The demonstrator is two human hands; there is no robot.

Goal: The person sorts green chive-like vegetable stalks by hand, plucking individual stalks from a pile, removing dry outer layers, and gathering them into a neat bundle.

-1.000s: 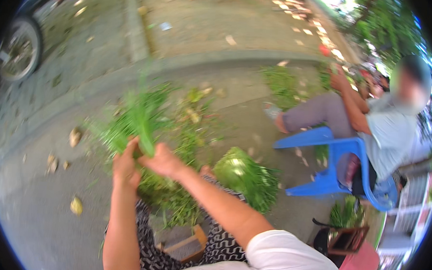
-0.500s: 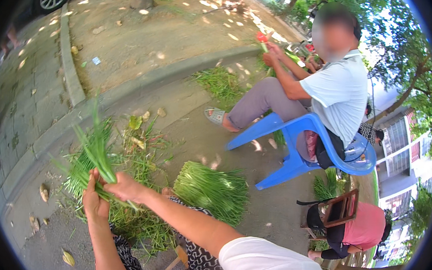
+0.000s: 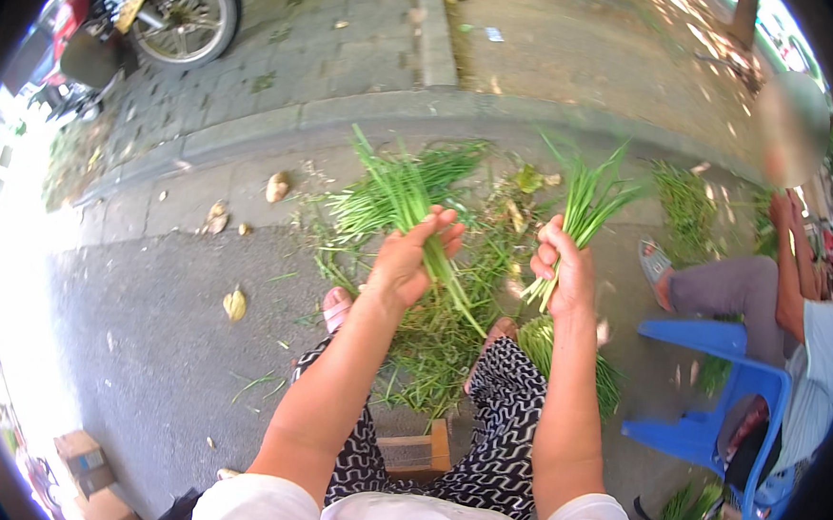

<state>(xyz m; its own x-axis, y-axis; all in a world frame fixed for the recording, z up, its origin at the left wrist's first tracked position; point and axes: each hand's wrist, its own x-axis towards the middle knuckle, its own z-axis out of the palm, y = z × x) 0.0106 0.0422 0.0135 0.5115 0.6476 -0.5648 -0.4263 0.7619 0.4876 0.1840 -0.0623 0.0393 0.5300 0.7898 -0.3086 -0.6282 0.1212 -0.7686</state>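
Observation:
A few long green chives (image 3: 400,188) lie across the palm of my left hand (image 3: 405,264), held under the thumb with the fingers loosely curled. My right hand (image 3: 566,269) is closed around a thicker bunch of chives (image 3: 587,202), leaf tips up and pale ends down. Beyond my left hand, a loose heap of chives (image 3: 357,213) rests on the ground. Stripped leaves and scraps (image 3: 444,357) cover the ground between my feet. Partly hidden by my right forearm is a neat pile of chives (image 3: 607,384).
At right a person sits on a blue plastic chair (image 3: 677,438), near another patch of greens (image 3: 684,208). A low kerb (image 3: 282,123) crosses behind the heap. A red motorcycle (image 3: 179,17) stands far left, cardboard boxes (image 3: 85,459) near left. A wooden stool (image 3: 414,451) is beneath me.
The view has swung left. My hands, earlier together at the chives, have parted; the right one has moved rightward with its bunch, while the left keeps a few stalks.

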